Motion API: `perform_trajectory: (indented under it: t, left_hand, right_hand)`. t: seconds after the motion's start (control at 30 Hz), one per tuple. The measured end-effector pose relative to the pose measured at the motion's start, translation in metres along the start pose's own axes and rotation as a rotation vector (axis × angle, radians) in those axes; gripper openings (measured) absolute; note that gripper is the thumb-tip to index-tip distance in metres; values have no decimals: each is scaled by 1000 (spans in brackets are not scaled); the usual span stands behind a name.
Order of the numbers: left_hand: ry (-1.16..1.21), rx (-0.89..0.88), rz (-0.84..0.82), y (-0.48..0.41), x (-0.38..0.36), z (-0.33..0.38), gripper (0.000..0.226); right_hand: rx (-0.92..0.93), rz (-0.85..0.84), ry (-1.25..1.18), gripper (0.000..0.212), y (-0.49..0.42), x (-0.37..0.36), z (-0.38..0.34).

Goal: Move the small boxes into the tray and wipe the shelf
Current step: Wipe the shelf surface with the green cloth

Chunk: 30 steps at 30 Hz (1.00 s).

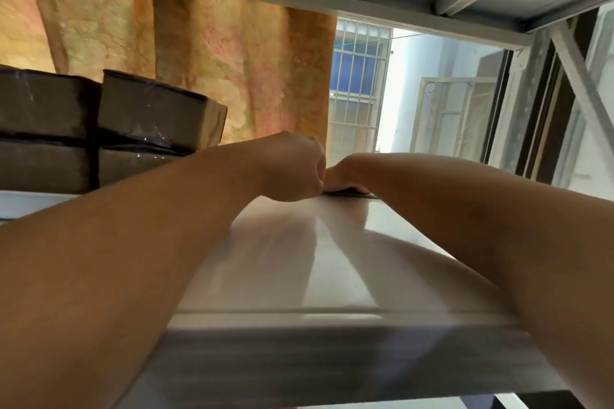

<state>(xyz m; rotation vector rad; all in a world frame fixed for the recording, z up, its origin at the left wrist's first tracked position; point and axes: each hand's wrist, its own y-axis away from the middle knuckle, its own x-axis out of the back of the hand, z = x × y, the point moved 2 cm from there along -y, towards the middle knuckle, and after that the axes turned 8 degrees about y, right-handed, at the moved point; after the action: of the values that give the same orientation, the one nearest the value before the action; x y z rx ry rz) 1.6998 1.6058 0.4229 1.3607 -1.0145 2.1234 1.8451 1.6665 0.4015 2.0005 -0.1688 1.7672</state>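
Both forearms reach across the shelf (332,259) to its far edge. The left hand (292,173) shows only its back, with the fingers curled away from the camera; whether it holds anything cannot be told. The right hand (344,176) bends down at the wrist onto a dark item (357,192) lying flat at the far edge. This is probably the wiping cloth, though the fingers are hidden and the grip cannot be told. The boxes (149,116) stand stacked two high at the shelf's far left – not yet moved. The tray is not in view.

Hazards from this position:
- A leftward sweep may strike the stack. The left forearm passes just beside it, and the film wrap looks slick, so an upper box could slide off.
- The cloth sits at the far edge – a push outward could drop it behind the shelf.
- Wiping round the boxes leaves their footprint uncleaned.
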Motion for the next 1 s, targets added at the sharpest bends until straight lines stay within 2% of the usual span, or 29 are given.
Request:
perform_trajectory:
  t: [0.3, 0.5, 0.67, 0.8, 1.0]
  left_hand:
    - [-25, -46, -27, 0, -3, 0, 13]
    - [-18, -167, 17, 9, -6, 22, 15]
    - [-2, -291, 105, 16, -9, 51, 17]
    - [-4, -339, 154, 19, -13, 75, 20]
    - [28, -386, 106, 18, -26, 101, 21]
  right_hand:
    - [-44, -16, 42, 98, 16, -8, 44]
    - [-45, -5, 41, 88, 65, -22, 76]
    - [69, 32, 23, 67, 112, -35, 96]
    - [142, 20, 20, 64, 146, -45, 111]
    - [164, 47, 15, 57, 197, -60, 133]
